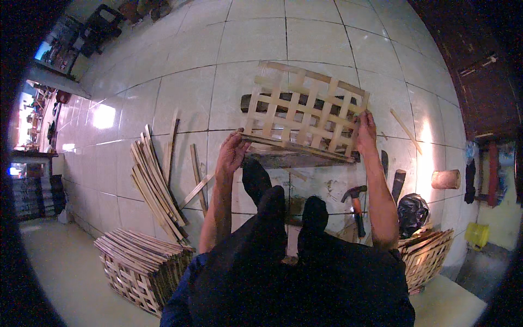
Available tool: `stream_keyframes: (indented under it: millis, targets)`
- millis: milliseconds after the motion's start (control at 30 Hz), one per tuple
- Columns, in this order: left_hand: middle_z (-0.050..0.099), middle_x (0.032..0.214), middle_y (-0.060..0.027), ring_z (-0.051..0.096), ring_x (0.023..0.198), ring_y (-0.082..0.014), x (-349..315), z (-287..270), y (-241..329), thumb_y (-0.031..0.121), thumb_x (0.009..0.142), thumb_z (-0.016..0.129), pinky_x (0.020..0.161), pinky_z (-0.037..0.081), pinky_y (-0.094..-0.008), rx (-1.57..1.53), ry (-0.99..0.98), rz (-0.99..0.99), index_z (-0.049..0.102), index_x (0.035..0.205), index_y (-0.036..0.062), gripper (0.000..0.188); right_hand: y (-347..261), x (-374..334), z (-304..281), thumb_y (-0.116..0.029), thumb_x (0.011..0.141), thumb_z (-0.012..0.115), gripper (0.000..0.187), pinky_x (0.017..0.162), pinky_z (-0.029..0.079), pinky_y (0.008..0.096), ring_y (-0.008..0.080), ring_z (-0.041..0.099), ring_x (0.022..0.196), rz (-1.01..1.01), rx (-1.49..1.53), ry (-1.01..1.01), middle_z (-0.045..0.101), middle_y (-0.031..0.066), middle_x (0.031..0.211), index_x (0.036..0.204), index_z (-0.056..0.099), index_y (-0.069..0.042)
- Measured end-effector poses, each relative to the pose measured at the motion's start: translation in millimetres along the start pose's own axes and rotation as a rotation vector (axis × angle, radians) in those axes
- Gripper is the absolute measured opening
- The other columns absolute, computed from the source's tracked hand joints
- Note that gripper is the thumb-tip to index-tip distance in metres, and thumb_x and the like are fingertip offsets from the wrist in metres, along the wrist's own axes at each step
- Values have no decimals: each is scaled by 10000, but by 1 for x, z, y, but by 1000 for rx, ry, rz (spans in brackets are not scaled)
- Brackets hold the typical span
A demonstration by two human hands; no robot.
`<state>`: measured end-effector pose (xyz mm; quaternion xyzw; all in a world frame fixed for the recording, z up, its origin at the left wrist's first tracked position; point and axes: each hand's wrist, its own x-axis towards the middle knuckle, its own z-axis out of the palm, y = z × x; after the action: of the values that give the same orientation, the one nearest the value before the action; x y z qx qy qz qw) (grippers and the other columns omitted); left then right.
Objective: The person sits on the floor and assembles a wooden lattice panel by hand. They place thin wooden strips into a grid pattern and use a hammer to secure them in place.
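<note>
Between my hands is a woven lattice panel (305,117) of pale flat strips in a square-cornered frame. My left hand (232,152) is closed on its near left corner. My right hand (366,132) grips the right edge, fingers curled over the frame. A dark log-like piece of wood (249,103) shows through the gaps beneath the panel. Below the panel's near edge lies a wooden board (297,159), partly covered. Close to my right forearm, a hammer (357,210) with an orange and black handle rests on the tiles.
Loose wooden strips (155,182) are spread on the left. Stacked lattice panels stand at lower left (136,267) and lower right (427,259). By my right arm are a dark-handled tool (399,182), a black plastic bag (413,212) and a tan cylinder (445,179).
</note>
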<state>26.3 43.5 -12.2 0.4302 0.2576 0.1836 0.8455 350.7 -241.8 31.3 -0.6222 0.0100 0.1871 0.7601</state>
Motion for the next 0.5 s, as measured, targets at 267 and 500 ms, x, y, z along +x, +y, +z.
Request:
stream_keyframes:
  millis: [267, 500]
  targets:
    - [614, 1049, -103, 601, 985, -188, -2, 33, 38, 354, 955, 520, 864, 498, -306, 360, -28, -88, 578, 1154, -5, 415, -20, 14, -14, -237, 965, 542, 281, 664, 438, 254, 87, 487, 737, -191, -190, -10, 531, -25, 818, 1209, 527, -98]
    - [607, 863, -35, 561, 832, -112, 17, 100, 111, 453, 957, 484, 803, 466, -306, 297, 87, 201, 618, 987, 18, 457, -30, -31, 12, -285, 994, 478, 261, 687, 392, 232, 80, 454, 741, -258, -327, -10, 503, -20, 796, 1156, 531, -87]
